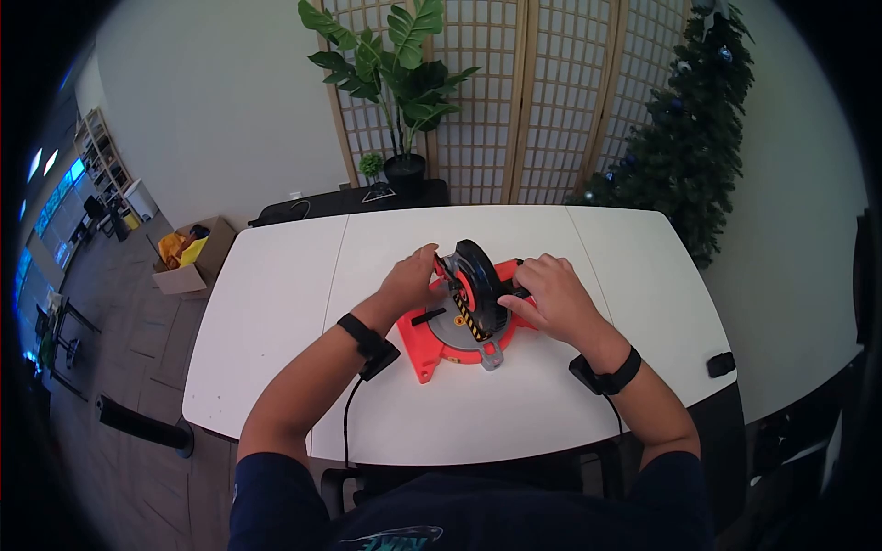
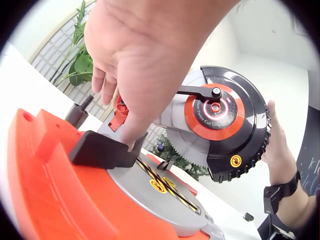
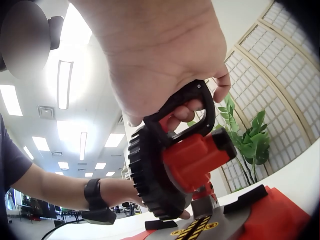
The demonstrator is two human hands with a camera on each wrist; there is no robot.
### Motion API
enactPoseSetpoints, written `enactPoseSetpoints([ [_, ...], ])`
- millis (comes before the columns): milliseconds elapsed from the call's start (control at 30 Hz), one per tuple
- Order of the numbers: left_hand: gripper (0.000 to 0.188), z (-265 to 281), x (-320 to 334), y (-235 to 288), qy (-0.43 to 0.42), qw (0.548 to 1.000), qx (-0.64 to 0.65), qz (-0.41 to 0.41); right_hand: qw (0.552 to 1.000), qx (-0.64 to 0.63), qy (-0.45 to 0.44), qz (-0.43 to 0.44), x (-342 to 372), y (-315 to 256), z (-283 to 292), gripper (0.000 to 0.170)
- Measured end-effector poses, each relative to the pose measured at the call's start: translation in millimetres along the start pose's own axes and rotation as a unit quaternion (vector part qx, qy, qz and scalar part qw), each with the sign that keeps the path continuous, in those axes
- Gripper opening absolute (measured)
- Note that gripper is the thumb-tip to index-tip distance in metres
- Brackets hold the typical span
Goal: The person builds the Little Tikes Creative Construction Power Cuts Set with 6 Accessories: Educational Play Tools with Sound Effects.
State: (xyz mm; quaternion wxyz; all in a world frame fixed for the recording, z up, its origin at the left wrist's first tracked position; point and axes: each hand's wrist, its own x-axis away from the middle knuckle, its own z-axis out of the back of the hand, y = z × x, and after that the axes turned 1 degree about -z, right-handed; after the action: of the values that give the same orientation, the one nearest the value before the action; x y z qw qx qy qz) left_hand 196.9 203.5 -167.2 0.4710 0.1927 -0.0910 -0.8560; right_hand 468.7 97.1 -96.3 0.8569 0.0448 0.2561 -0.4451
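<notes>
A red, grey and black toy miter saw (image 1: 421, 347) stands on the white table, its blade head tilted up off the round grey turntable (image 2: 150, 195). With its fingers curled through the black loop handle (image 3: 209, 112), my right hand (image 1: 559, 298) grips the saw head. My left hand (image 1: 406, 283) is at the back left of the saw. Its thumb lies by the black fence (image 2: 102, 151) and the other fingers reach behind, around the rear support. The black blade guard (image 2: 252, 120) with its red disc faces the left wrist. A dark threaded rod (image 2: 80, 111) sticks up behind the base.
The white table (image 1: 266, 321) spreads around the saw. A small black object (image 1: 721, 365) sits at its right edge. Beyond the table stand a potted plant (image 1: 404, 170), a folding screen (image 1: 478, 110) and a decorated tree (image 1: 684, 138). An open cardboard box (image 1: 197, 266) is at the left.
</notes>
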Motion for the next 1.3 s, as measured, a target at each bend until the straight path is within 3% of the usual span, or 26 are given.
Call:
enactPoseSetpoints([
  [100,0.077,5,6,0,-0.061,0.995,0.037,0.066,1.0,-0.015,-0.022,-0.01,8,0,-2,0.044],
  [333,0.076,19,34,19,-0.082,0.99,0.045,0.101,0.999,-0.021,-0.022,0.023,25,4,-13,0.042],
  [433,0.084,18,45,24,-0.133,0.985,-0.004,0.111,0.999,-0.019,-0.027,0.034,31,6,-19,0.041],
  [533,0.104,17,56,36,-0.186,0.975,-0.026,0.119,0.998,-0.021,-0.034,0.039,34,7,-21,0.04],
  [833,0.124,0,72,39,-0.183,0.975,-0.092,0.09,0.998,-0.009,-0.034,0.061,44,8,-29,0.039],
  [1000,0.119,-9,74,31,-0.158,0.982,-0.077,0.073,0.998,-0.027,-0.048,0.044,36,5,-16,0.038],
  [1300,0.111,-5,72,32,-0.142,0.984,-0.089,0.059,0.994,-0.101,0.051,0.01,3,3,14,0.024],
])
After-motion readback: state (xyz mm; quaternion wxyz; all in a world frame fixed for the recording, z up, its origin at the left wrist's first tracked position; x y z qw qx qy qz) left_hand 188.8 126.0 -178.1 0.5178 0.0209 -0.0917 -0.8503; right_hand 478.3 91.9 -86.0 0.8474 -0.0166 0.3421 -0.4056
